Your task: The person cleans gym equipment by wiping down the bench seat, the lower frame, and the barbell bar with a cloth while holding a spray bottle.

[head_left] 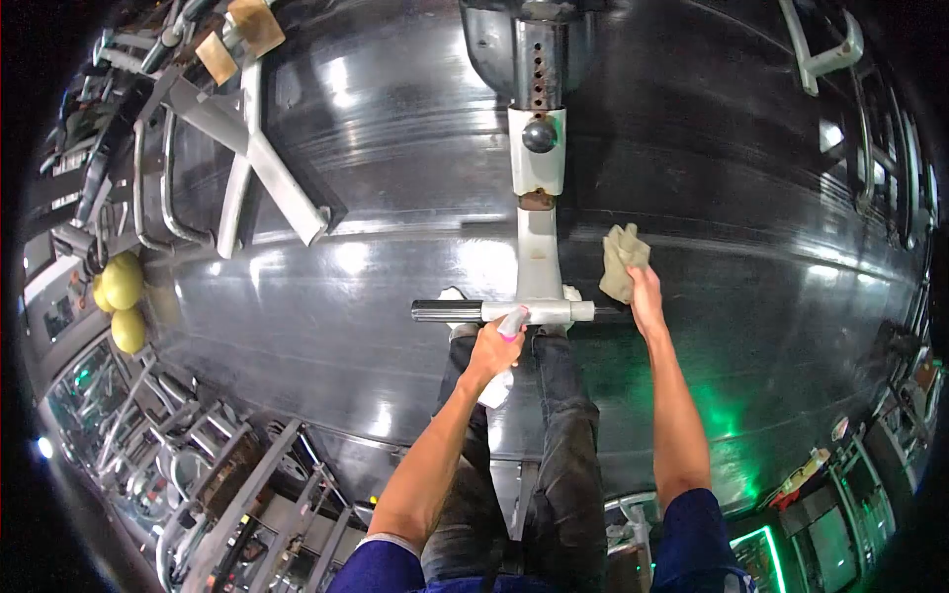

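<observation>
My left hand (492, 351) is wrapped round a spray bottle (498, 389) with a white and pink trigger head, its pale body partly hidden below the fingers. The bottle's head is over the white crossbar (544, 311) at the foot of a gym machine. A ribbed black grip (445, 310) covers the bar's left end. Off to the right, my right hand (646, 295) grips a crumpled beige cloth (623, 259), held apart from the bar. From the crossbar a white beam (538, 247) runs forward to a post with a black knob (540, 136).
A dark seat (489, 44) tops the machine's post. White crossed frame legs (259, 158) stand at the left, near yellow balls (123, 282). More gym equipment lines both sides. Shiny black flooring (376, 267) surrounds the machine, and my legs straddle the area behind the crossbar.
</observation>
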